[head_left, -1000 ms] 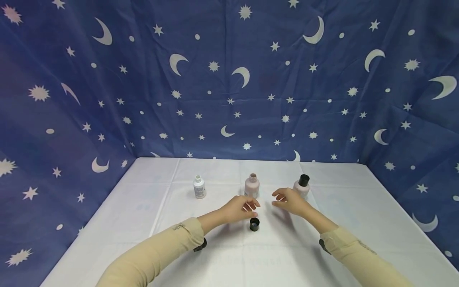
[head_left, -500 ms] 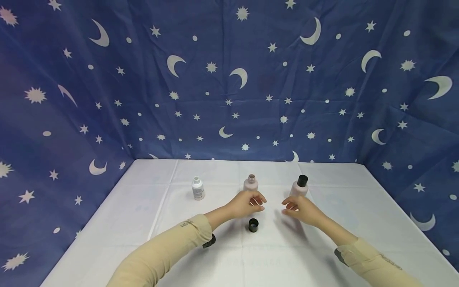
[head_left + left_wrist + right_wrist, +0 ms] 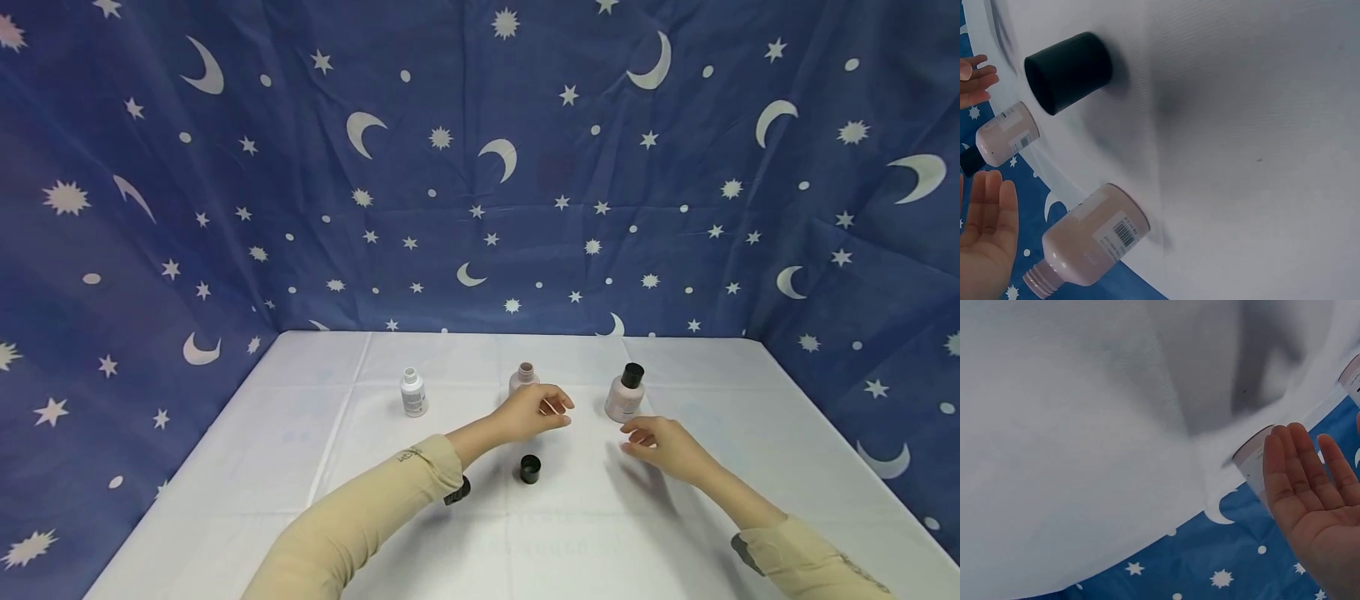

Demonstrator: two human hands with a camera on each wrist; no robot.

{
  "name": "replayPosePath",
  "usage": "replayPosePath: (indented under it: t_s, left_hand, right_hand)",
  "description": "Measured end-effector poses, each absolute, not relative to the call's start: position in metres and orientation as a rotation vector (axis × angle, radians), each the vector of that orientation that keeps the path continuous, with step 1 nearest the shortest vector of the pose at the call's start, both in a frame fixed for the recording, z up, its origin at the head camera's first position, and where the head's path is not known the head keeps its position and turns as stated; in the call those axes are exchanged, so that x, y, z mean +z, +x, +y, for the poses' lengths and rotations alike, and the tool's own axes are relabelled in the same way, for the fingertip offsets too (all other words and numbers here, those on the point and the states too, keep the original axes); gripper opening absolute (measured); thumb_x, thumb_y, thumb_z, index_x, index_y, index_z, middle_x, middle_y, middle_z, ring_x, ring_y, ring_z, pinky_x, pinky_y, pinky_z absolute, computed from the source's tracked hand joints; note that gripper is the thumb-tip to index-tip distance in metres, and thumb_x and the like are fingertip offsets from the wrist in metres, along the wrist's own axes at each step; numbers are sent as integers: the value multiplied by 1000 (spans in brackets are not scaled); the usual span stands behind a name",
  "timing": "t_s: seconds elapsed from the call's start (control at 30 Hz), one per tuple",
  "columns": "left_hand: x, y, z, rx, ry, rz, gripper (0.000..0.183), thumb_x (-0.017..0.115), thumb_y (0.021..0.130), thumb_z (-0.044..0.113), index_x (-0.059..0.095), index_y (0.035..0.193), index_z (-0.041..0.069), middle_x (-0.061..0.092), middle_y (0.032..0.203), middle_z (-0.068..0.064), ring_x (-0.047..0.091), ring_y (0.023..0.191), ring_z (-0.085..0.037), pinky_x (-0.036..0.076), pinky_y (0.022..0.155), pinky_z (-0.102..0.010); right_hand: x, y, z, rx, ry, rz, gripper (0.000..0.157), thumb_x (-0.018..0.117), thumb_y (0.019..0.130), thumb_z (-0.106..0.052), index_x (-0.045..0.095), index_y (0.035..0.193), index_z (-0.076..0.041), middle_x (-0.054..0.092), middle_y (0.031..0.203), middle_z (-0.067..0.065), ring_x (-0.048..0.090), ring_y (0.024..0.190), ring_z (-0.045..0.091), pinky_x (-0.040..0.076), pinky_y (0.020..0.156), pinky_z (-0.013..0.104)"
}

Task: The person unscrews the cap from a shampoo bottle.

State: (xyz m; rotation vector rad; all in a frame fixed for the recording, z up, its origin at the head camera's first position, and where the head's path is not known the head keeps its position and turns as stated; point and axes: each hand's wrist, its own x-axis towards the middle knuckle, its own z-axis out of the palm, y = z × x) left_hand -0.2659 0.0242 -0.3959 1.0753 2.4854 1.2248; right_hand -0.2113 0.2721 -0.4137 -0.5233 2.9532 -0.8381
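Our left hand (image 3: 529,412), empty, fingers relaxed, hangs in front of the uncapped bottle (image 3: 525,375); our right hand (image 3: 665,448), likewise, to its right; the black cap (image 3: 530,470) sits nearer us than that bottle; we seem between grips; lifting the cap probably calls for a pinch.

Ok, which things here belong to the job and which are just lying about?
Likely the job:
uncapped pink bottle, near the left hand
loose black cap, also near it
black-capped pink bottle, near the right hand

Probably just about:
uncapped white bottle, away from both hands
white tablecloth
moon-and-star backdrop
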Motion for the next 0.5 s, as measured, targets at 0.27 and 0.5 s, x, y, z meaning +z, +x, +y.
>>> replayPosePath:
  t_s: [0.27,0.5]
  left_hand:
    - [-380,-274,43,1197,1097,2524,20,64,90,11,64,108,3,67,99,-11,65,90,-19,50,78,-11]
    - [-365,-279,59,1122,1120,2605,23,64,90,14,64,112,6,68,106,-11,65,94,-18,49,80,-12]
  right_hand:
    - [-417,-211,288,-907,-325,3005,41,68,84,-11,55,115,13,69,91,21,67,82,31,56,74,45]
    - [-414,-217,295,-985,-256,3029,49,68,84,-12,50,120,16,65,99,31,66,88,39,55,76,48]
